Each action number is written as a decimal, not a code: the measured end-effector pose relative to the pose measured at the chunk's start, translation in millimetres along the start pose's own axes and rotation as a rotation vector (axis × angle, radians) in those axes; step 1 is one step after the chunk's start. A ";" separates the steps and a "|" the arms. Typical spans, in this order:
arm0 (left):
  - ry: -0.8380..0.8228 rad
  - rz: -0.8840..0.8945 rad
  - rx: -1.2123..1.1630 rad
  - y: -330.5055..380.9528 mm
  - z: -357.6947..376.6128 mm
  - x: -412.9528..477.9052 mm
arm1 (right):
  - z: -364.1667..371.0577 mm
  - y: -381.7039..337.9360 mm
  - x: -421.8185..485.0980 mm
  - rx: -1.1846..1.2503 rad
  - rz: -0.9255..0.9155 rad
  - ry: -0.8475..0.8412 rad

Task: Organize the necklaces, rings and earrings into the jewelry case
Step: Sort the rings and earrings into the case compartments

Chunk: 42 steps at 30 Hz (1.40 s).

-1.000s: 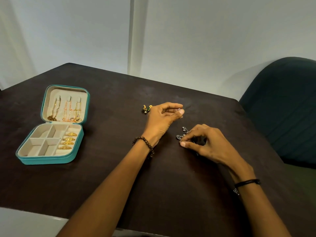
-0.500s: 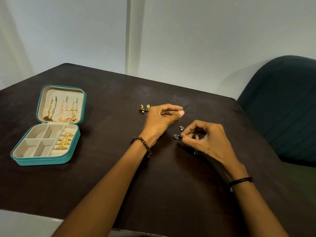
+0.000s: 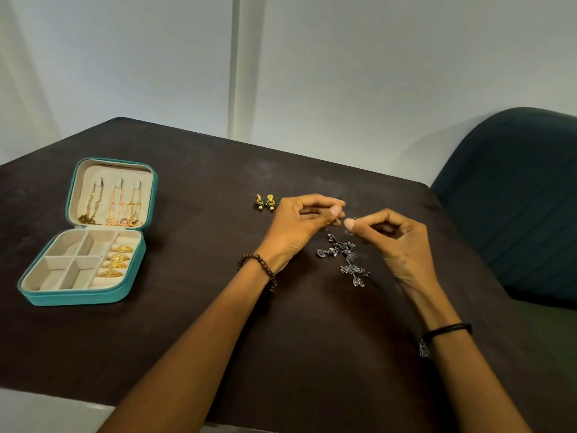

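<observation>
Since the silver earrings (image 3: pixel 343 257) lie in a tangled heap on the table (image 3: pixel 187 339), both my hands meet just above them, to work one loose, I'd say; my right hand (image 3: pixel 396 239) is curled, thumb & forefinger pinching a thin wire hook (image 3: pixel 349 232); my left hand (image 3: pixel 296 226) is curled too, thumb & forefinger nipping a small piece (image 3: pixel 337 220) (too tiny to tell what); the fingertips nearly touch, prob. so one bit steadies vs. the other; the gold-green earrings (image 3: pixel 265 202) sit just beyond my left hand. The jewelry case (image 3: pixel 78 295) lies open well to the left; necklaces (image 3: pixel 109 207) hang in the lid, rings (image 3: pixel 118 257) sit in the roll slots; the divided compartments look bare, so earrings are what's left, I reckon.
</observation>
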<state>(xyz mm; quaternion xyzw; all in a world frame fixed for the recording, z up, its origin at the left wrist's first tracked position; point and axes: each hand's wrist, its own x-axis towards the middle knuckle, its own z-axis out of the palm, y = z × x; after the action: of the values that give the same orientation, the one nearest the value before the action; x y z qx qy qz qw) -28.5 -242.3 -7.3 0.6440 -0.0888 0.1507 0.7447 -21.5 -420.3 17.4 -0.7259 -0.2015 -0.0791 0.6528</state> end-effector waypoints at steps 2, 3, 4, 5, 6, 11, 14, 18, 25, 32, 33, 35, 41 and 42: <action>-0.031 -0.003 -0.001 1.0 0.4 -1.2 | -0.1 0.7 0.4 0.046 0.016 0.025; -0.045 -0.006 -0.005 1.3 0.8 -1.9 | -0.5 0.9 0.7 0.066 0.025 0.036; -0.057 -0.011 -0.011 1.9 1.1 -2.4 | -0.7 0.2 0.7 0.079 0.030 0.041; -0.067 -0.016 -0.017 2.7 1.6 -3.0 | -1.1 -0.3 0.7 0.084 0.032 0.038; -0.074 -0.022 -0.023 3.6 1.9 -3.6 | -1.2 -0.8 0.4 0.082 0.029 0.029; -0.063 -0.040 -0.052 5.7 1.9 -3.4 | -1.3 -1.9 -0.8 0.058 0.014 0.055; -0.062 -0.053 -0.049 6.1 2.4 -3.8 | -2.9 0.0 -0.7 0.089 0.028 0.058; -0.061 -0.064 -0.036 5.3 2.8 -4.3 | -2.2 -0.6 -0.2 0.094 0.050 0.051; -0.066 -0.085 -0.018 3.8 0.3 -4.8 | 8.3 -0.5 -4.3 0.065 0.034 0.058; 0.043 -0.089 0.102 6.2 -10.5 -14.9 | 24.9 -2.4 -4.8 -0.002 0.109 -0.018; 0.083 -0.091 0.138 6.7 -15.6 -17.6 | 28.7 -1.9 -3.5 -0.035 0.115 -0.060; 0.186 -0.102 0.251 10.5 -30.2 -23.6 | 39.4 -2.3 0.0 -0.101 0.130 -0.139; 0.404 -0.192 0.649 21.5 -82.2 -38.7 | 92.9 0.2 11.2 -0.258 0.133 -0.195; 0.395 -0.193 0.662 22.0 -85.6 -38.6 | 100.6 1.5 14.3 -0.280 0.129 -0.202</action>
<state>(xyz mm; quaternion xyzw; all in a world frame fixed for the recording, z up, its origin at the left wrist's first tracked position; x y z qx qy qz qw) -77.5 -159.4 -12.6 0.8132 0.1707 0.2216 0.5103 -22.8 -319.1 7.9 -0.8255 -0.2059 0.0091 0.5255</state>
